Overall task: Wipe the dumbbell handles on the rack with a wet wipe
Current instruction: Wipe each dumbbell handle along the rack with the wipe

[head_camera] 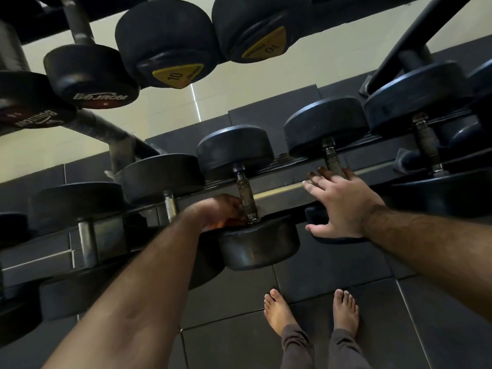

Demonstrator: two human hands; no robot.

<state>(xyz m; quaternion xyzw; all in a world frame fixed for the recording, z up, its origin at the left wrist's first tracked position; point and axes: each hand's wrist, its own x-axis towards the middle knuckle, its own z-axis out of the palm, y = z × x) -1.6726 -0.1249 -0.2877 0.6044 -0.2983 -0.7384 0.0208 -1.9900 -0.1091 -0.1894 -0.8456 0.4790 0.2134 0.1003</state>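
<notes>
A row of black dumbbells lies on the lower rack rail (282, 189). My left hand (222, 213) is curled round the lower end of the middle dumbbell's metal handle (246, 194), just above its near head (259, 242). No wet wipe shows; the hand's dark underside hides whatever lies in the palm. My right hand (342, 206) lies flat with fingers spread. It rests over the near end of the neighbouring dumbbell's handle (331, 158), with the fingertips past the bar.
An upper rack tier holds more dumbbells, two with yellow "10" labels (177, 75), overhanging close above. Other dumbbells sit to the left (170, 203) and right (427, 145). My bare feet (311, 312) stand on dark rubber floor tiles below. A pale wall lies behind the rack.
</notes>
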